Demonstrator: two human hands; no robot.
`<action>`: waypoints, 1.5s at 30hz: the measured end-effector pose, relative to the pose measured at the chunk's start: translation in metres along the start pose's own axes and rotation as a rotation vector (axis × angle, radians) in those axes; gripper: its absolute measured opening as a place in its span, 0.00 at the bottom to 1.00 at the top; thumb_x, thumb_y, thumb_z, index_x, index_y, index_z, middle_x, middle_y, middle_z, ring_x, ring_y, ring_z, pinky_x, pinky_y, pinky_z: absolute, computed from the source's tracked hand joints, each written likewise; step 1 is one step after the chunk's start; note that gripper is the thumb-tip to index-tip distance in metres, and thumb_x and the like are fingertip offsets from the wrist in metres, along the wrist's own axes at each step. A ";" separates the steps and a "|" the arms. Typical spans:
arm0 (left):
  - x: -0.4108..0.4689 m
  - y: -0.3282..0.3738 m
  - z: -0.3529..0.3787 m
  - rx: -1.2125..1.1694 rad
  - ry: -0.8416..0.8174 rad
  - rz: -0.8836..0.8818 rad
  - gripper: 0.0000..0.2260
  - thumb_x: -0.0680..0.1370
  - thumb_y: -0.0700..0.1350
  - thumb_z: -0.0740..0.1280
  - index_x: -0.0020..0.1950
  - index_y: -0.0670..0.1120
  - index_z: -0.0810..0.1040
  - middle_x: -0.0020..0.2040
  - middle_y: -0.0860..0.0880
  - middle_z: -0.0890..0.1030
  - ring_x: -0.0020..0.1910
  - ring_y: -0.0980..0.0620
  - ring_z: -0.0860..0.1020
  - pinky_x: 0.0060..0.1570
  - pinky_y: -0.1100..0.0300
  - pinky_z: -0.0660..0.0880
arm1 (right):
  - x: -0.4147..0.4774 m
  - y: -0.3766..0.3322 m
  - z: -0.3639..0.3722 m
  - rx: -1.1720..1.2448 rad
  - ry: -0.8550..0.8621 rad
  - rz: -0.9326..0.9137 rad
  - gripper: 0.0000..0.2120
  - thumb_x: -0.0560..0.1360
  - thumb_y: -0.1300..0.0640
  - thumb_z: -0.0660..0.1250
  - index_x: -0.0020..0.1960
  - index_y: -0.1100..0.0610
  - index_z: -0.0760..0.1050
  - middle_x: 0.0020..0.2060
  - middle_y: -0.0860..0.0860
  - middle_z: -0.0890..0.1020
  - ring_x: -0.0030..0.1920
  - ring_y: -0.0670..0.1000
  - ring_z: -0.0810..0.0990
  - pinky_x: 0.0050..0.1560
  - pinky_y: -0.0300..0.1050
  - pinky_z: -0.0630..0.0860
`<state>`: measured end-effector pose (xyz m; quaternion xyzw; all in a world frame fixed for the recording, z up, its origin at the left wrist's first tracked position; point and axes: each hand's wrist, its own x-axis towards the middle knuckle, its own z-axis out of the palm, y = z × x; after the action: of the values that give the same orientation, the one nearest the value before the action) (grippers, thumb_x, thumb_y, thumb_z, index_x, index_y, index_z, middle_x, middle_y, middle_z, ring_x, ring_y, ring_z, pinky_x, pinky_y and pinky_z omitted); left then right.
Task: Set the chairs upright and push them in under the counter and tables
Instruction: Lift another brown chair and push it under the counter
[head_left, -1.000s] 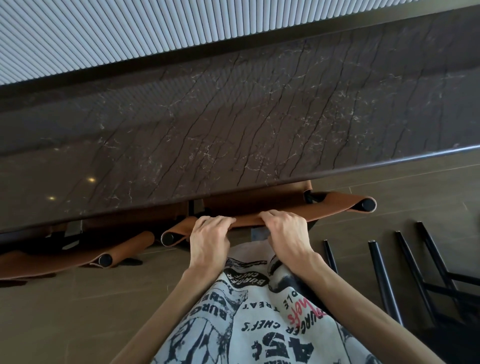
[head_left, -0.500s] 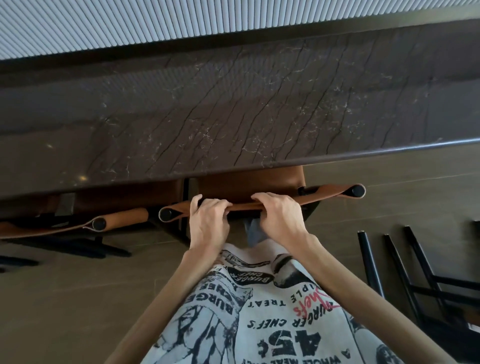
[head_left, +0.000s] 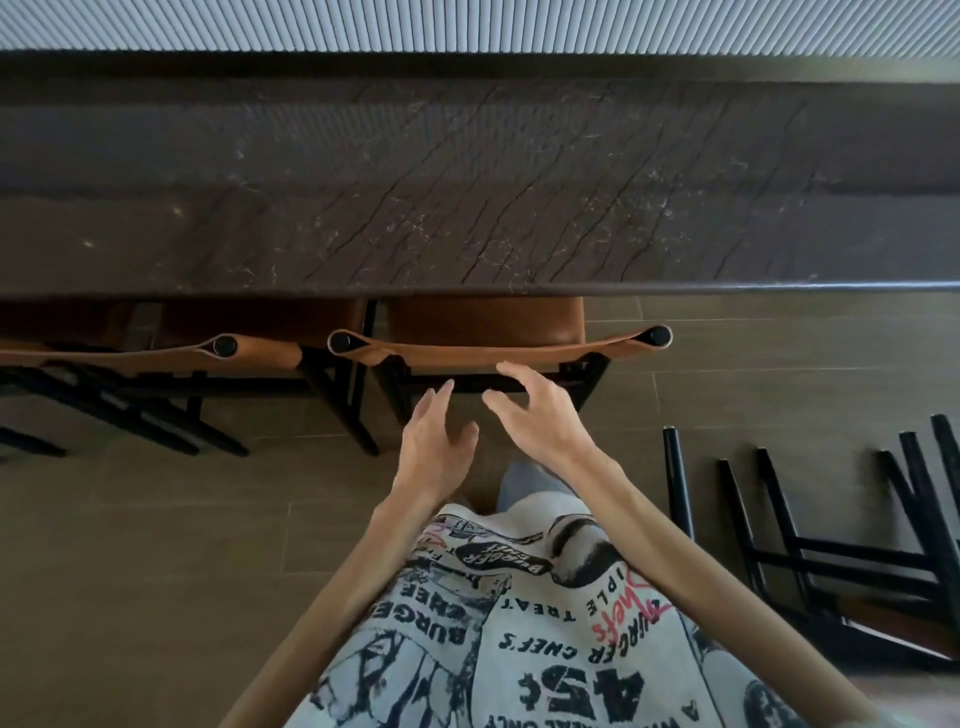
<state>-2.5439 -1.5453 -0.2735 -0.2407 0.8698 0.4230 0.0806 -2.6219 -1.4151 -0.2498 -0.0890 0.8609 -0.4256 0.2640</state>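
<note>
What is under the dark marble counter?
Two tan leather chairs stand pushed in under the counter. Their seat fronts and front legs are hidden beneath it.

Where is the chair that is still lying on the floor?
In the head view, the fallen chair lies low on the right, legs up, right of the right hand.

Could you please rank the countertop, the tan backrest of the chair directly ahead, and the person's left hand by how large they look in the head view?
1. Countertop
2. Tan backrest
3. Left hand, though nearness to the camera enlarges it.
</note>
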 end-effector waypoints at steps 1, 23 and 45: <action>-0.008 0.000 0.003 -0.061 -0.042 -0.062 0.28 0.80 0.51 0.64 0.78 0.48 0.60 0.77 0.46 0.63 0.76 0.48 0.60 0.72 0.53 0.59 | -0.007 0.001 -0.001 0.037 -0.029 0.037 0.27 0.75 0.42 0.63 0.71 0.49 0.68 0.70 0.47 0.71 0.70 0.47 0.67 0.63 0.39 0.63; -0.262 0.041 0.100 -0.838 0.090 -0.500 0.22 0.82 0.55 0.58 0.74 0.48 0.66 0.70 0.44 0.72 0.65 0.46 0.74 0.67 0.46 0.69 | -0.258 0.122 -0.051 0.632 -0.215 0.287 0.24 0.80 0.44 0.57 0.72 0.55 0.65 0.69 0.52 0.73 0.66 0.49 0.72 0.69 0.50 0.66; -0.535 0.011 0.185 -0.796 -0.027 -0.332 0.22 0.80 0.60 0.58 0.73 0.56 0.66 0.73 0.51 0.70 0.66 0.50 0.73 0.66 0.45 0.70 | -0.533 0.230 -0.033 0.767 -0.120 0.190 0.30 0.79 0.38 0.56 0.74 0.56 0.63 0.69 0.49 0.73 0.66 0.46 0.72 0.70 0.49 0.65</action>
<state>-2.0954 -1.2087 -0.1983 -0.3842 0.5873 0.7099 0.0601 -2.1730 -1.0479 -0.2104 0.0714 0.6268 -0.6840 0.3663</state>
